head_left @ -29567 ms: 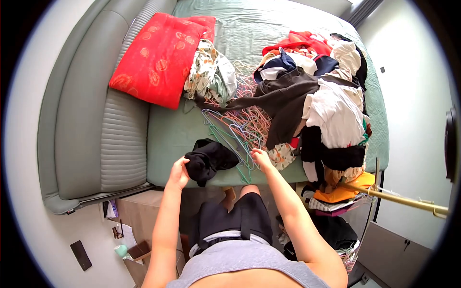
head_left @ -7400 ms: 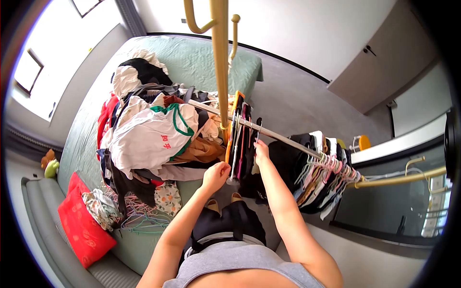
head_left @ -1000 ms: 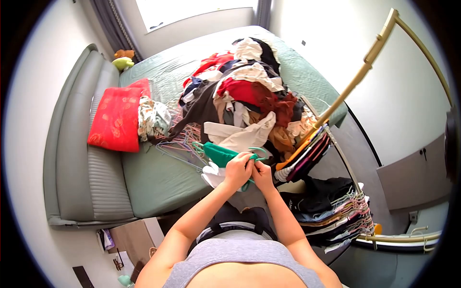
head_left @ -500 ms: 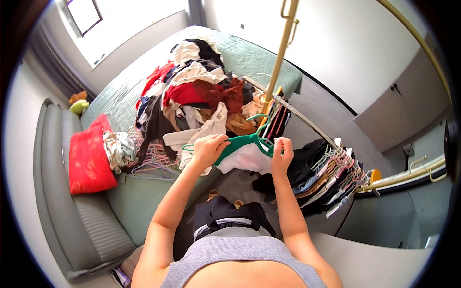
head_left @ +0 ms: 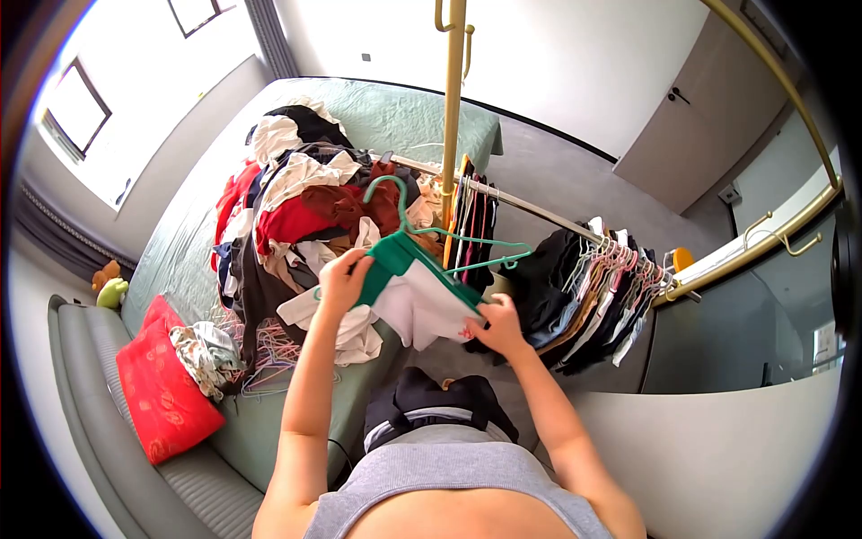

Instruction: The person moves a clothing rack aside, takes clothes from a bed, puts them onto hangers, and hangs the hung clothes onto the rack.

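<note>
A white garment [head_left: 415, 304] with a green band hangs tilted between my hands, partly on a green hanger [head_left: 401, 205]. The hanger's right arm sticks out bare beyond the fabric, while part of its left side is covered. My left hand [head_left: 344, 282] is closed on the green upper edge at the left. Lower down, my right hand [head_left: 496, 325] pinches the green edge on the right, near a small red mark on the white cloth.
A large clothes pile [head_left: 305, 193] covers part of the bed [head_left: 422, 108], with loose hangers [head_left: 274, 355] beside it. A gold rack post [head_left: 453, 99] rises ahead. Hung clothes [head_left: 584, 301] fill the rail [head_left: 539, 211] at right. A red cushion [head_left: 166, 382] lies left.
My right hand has moved down and slid along the green edge, away from the hanger's neck. The hanger's right arm now shows outside the garment. The view has turned rightward.
</note>
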`<control>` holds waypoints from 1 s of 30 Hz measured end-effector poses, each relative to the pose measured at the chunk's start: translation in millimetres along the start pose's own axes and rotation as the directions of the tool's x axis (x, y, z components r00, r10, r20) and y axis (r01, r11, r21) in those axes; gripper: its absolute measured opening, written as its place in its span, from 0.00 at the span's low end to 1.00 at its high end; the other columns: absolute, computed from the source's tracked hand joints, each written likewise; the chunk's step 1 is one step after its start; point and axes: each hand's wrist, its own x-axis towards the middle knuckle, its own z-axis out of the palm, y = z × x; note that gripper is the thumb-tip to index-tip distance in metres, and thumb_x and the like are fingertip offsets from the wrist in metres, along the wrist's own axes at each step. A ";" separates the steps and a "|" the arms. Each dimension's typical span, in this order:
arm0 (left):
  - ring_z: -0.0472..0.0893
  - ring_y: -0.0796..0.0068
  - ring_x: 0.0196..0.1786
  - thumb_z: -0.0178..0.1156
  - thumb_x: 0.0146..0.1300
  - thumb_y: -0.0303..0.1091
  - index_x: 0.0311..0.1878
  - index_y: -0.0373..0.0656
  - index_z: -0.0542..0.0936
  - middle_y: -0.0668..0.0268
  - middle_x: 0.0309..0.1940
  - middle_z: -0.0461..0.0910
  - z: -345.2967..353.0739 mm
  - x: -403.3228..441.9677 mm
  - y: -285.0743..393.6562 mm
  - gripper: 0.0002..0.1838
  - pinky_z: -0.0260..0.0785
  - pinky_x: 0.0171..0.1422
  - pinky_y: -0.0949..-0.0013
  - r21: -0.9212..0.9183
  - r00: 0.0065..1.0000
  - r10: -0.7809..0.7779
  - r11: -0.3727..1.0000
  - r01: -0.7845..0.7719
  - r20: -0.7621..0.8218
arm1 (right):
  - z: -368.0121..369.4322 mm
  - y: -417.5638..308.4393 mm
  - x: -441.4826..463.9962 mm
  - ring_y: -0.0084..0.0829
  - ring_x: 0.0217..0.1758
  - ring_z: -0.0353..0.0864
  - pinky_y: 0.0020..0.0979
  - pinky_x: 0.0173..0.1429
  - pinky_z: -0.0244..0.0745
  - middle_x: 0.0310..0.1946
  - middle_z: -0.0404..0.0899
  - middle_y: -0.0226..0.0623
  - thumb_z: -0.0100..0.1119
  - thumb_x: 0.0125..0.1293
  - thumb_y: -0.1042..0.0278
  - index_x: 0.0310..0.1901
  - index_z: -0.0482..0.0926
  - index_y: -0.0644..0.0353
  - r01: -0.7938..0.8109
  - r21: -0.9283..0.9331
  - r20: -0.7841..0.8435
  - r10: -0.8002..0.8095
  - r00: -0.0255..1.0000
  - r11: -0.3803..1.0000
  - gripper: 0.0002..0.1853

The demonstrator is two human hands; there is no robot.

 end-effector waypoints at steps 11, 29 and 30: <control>0.79 0.66 0.24 0.61 0.54 0.31 0.34 0.39 0.81 0.58 0.23 0.79 -34.2 9.0 -41.8 0.07 0.69 0.30 0.71 0.042 0.967 0.208 0.975 -0.216 0.149 | -30.6 25.5 20.4 0.32 0.36 0.77 0.45 0.60 0.61 0.28 0.77 0.31 0.62 0.50 0.68 0.29 0.79 0.56 -0.026 -0.339 -0.210 -0.048 0.977 0.940 0.05; 0.79 0.57 0.29 0.55 0.58 0.30 0.34 0.43 0.78 0.59 0.25 0.79 5.0 19.1 -74.6 0.04 0.70 0.31 0.62 0.080 0.901 0.334 0.926 -0.368 0.275 | 22.9 -31.9 49.3 0.36 0.20 0.74 0.32 0.27 0.66 0.17 0.75 0.37 0.66 0.50 0.70 0.25 0.74 0.61 -0.217 0.201 -0.312 0.272 0.910 0.955 0.08; 0.79 0.58 0.28 0.55 0.57 0.30 0.32 0.42 0.78 0.59 0.24 0.79 6.8 22.9 -87.7 0.04 0.70 0.30 0.62 0.071 0.900 0.416 0.902 -0.427 0.132 | 20.4 -28.1 43.0 0.36 0.19 0.73 0.33 0.28 0.66 0.16 0.74 0.37 0.66 0.50 0.69 0.24 0.75 0.60 -0.247 0.149 -0.335 0.284 0.898 0.958 0.08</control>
